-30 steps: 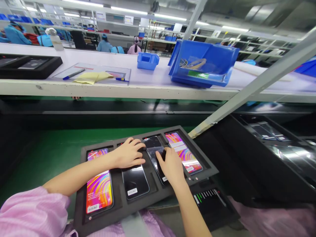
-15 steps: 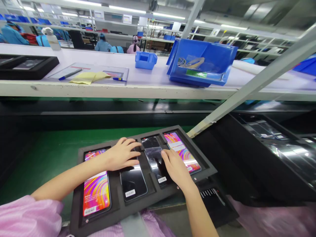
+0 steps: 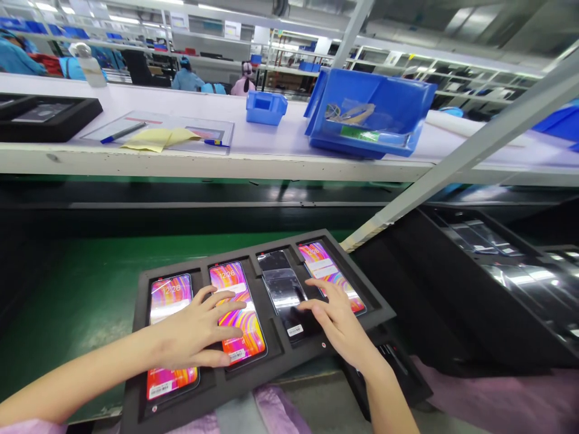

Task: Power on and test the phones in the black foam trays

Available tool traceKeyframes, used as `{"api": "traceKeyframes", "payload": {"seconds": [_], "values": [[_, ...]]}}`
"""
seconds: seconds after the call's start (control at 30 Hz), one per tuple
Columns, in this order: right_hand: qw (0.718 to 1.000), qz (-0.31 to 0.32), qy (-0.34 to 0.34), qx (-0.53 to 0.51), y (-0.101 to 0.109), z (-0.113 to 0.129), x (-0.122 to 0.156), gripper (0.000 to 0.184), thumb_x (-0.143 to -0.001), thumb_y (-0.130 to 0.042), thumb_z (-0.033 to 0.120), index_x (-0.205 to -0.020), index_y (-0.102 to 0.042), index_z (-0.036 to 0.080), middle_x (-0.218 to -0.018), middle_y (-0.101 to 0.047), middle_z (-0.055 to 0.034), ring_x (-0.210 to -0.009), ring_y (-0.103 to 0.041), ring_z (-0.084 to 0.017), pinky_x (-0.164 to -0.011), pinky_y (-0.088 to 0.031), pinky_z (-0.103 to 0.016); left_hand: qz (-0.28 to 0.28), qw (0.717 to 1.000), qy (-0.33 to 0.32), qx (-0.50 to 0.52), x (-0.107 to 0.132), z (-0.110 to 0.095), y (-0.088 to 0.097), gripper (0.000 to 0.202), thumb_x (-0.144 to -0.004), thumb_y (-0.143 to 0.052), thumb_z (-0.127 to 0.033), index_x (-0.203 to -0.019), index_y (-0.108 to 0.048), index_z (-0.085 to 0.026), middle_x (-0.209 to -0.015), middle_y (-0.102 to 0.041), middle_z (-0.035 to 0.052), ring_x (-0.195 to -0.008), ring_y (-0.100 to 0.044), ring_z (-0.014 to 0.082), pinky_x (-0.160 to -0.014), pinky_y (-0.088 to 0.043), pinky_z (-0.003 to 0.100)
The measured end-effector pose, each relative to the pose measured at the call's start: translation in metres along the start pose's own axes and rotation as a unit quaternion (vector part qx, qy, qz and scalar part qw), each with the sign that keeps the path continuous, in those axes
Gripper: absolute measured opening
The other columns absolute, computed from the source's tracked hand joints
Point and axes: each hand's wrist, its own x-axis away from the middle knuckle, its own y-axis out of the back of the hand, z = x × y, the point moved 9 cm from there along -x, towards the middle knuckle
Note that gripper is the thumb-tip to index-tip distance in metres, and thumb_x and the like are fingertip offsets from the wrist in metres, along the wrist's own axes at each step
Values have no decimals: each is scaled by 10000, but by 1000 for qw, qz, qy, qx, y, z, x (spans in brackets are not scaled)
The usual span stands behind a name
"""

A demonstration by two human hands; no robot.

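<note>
A black foam tray (image 3: 270, 377) lies tilted before me with smartphones in its slots. My left hand (image 3: 199, 328), fingers spread, is over the leftmost phone (image 3: 168, 386) and reaches onto the second phone (image 3: 246, 328), whose screen is lit with a colourful wallpaper. The third phone (image 3: 283, 289) has a dark screen. My right hand (image 3: 337, 310) has its fingers apart, the index finger and thumb near the right edge of that dark phone; whether they touch it I cannot tell. At the right end the fourth phone (image 3: 323, 265) is lit, its lower part near my right hand.
A white shelf (image 3: 271, 166) runs across behind the tray, carrying a large blue bin (image 3: 371, 114), a small blue bin (image 3: 266, 108), yellow paper (image 3: 158, 139) and a pen (image 3: 123, 132). A slanted metal post (image 3: 434, 175) stands right. More phone trays (image 3: 511, 289) are stacked beyond it.
The second phone's screen has gone from dark to lit. My left hand has moved down and left; my right hand has shifted slightly down and right, its fingers spreading.
</note>
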Motion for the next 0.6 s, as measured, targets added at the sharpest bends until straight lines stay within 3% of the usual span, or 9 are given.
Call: {"api": "traceKeyframes", "payload": {"seconds": [0.1,0.2,0.27,0.3,0.37,0.43,0.5,0.6], "values": [[999,26,17,14,-4,10,0,401,-914,-302,424,-874,-683,308,-1310,-426,-28,-1237,-343,-249,-999,-333,-507,-31,999,26,1,-2,-2,6,332,-840,-451,-486,-1087,-568,-297,-1324,-470,75,-1237,-358,309,-998,-216,508],[997,54,36,37,-12,17,-5,430,-915,-297,428,-789,-686,294,-1336,-418,-10,-1250,-323,-256,-1001,-317,-526,0,1000,-2,-1,-8,-5,0,341,-834,-461,-504,-1089,-580,-311,-1343,-457,77,-1238,-366,324,-977,-258,527],[995,55,43,73,-14,16,-13,439,-915,-289,431,-786,-682,284,-1344,-419,-14,-1245,-333,-258,-1000,-306,-538,26,999,6,-18,-14,6,-2,327,-842,-452,-500,-1065,-603,-315,-1350,-456,85,-1217,-394,341,-952,-283,557],[994,30,36,101,-10,12,-17,438,-915,-281,434,-827,-682,281,-1337,-427,-32,-1238,-343,-264,-1002,-291,-554,20,998,39,-39,-15,18,2,317,-852,-444,-483,-1035,-625,-297,-1345,-462,97,-1204,-406,350,-944,-285,575],[985,-60,5,162,10,-2,-24,455,-913,-250,439,-959,-670,269,-1314,-446,-77,-1224,-362,-278,-1007,-254,-584,-33,984,147,-90,-9,48,22,322,-874,-419,-436,-979,-658,-246,-1339,-465,129,-1205,-398,366,-943,-269,600],[971,-143,-17,191,32,-21,-22,502,-913,-203,440,-1021,-659,260,-1289,-471,-88,-1208,-383,-276,-1008,-260,-573,-92,966,218,-107,9,65,45,338,-891,-382,-402,-962,-669,-237,-1341,-462,123,-1233,-362,357,-954,-268,588],[970,-173,-14,172,47,-42,-16,550,-915,-162,441,-938,-687,277,-1265,-509,-55,-1193,-406,-253,-1002,-305,-519,-104,971,206,-62,30,63,53,346,-901,-340,-380,-957,-670,-294,-1350,-458,57,-1254,-340,308,-967,-295,529],[981,-138,-16,135,54,-75,-9,608,-911,-150,468,-749,-704,278,-1249,-535,-21,-1194,-418,-243,-1017,-304,-495,-25,990,134,18,59,45,36,320,-894,-363,-345,-894,-682,-362,-1368,-434,-35,-1264,-334,239,-988,-315,431]]}}
